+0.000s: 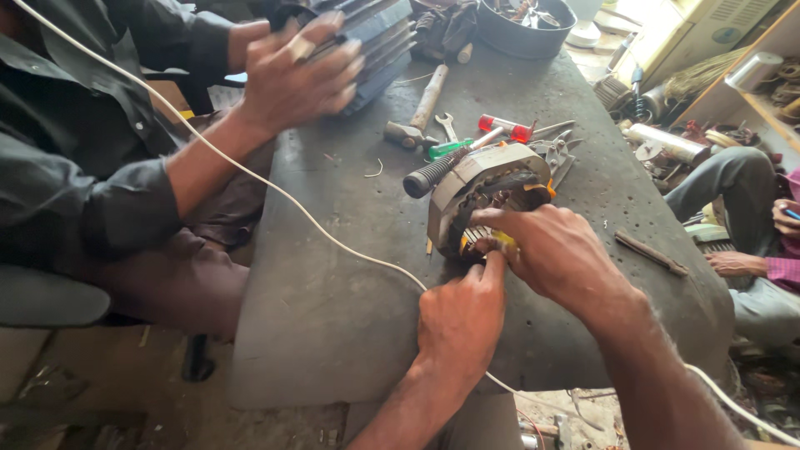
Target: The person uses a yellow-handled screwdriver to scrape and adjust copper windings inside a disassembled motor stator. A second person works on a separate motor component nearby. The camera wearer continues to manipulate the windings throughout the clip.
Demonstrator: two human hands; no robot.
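My right hand (557,254) pinches a small yellow piece (503,242) at the lower edge of the motor stator (486,193); grip narrow, thumb and forefinger closed on it. My left hand (461,321) comes up from below, grip also narrow, forefinger tip pressed against the same spot on the copper windings (476,238). Whether the left actually holds anything, I cannot tell.

Stator stands on edge near the middle of the dark bench (333,292), grey metal housing tilted toward me, windings facing my hands.

Just behind it: a tool with a black ribbed handle (431,174), a green-handled tool (448,149), a red-capped tube (506,127), a spanner (447,126), a hammer (421,109). A flat dark file (651,252) lies to the right, well apart.

A white cable (275,193) runs across the bench and passes under my left wrist.

Across the bench on the left, another person in a dark shirt has a hand (296,79) on a stack of dark plates (379,46). A dark bowl (525,29) of parts sits at the far edge.
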